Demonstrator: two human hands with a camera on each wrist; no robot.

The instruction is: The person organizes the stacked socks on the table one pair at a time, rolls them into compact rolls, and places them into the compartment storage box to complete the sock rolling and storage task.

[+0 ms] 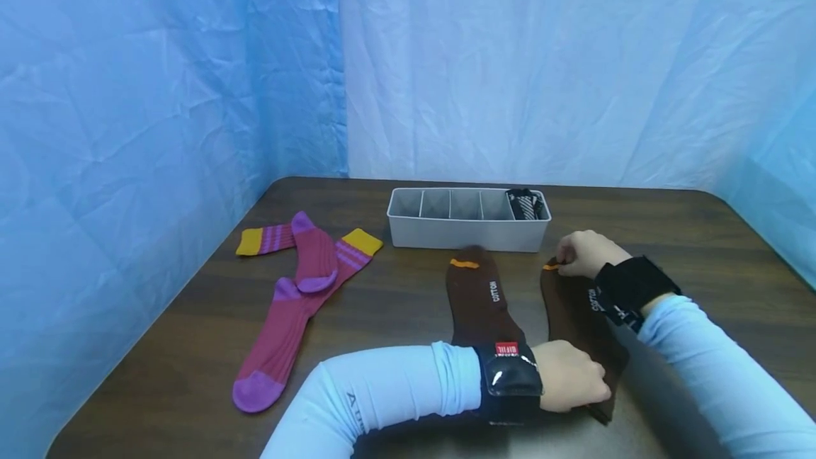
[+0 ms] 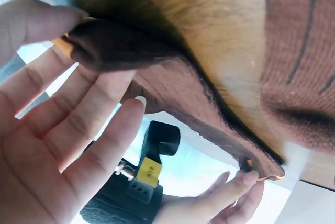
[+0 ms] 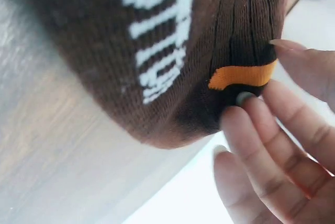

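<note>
A brown sock (image 1: pixel 574 314) with white lettering and orange marks lies lengthwise at the right of the table, held at both ends. My right hand (image 1: pixel 589 255) pinches its far end beside the orange band, which the right wrist view shows between thumb and fingers (image 3: pixel 246 124). At the near end, my left hand (image 1: pixel 570 376) grips the other end between thumb and fingers. Seen from the left wrist, the sock (image 2: pixel 172 85) stretches between both hands, partly raised. A second brown sock (image 1: pixel 478 303) lies flat to the left, its near part hidden behind my left wrist.
Behind the socks stands a grey divided box (image 1: pixel 459 232) with a black-and-white patterned item (image 1: pixel 525 204) in its rightmost compartment. Two magenta socks with purple and yellow parts (image 1: pixel 274 353) lie crossed at the left. Blue sheeting (image 1: pixel 510 76) surrounds the table.
</note>
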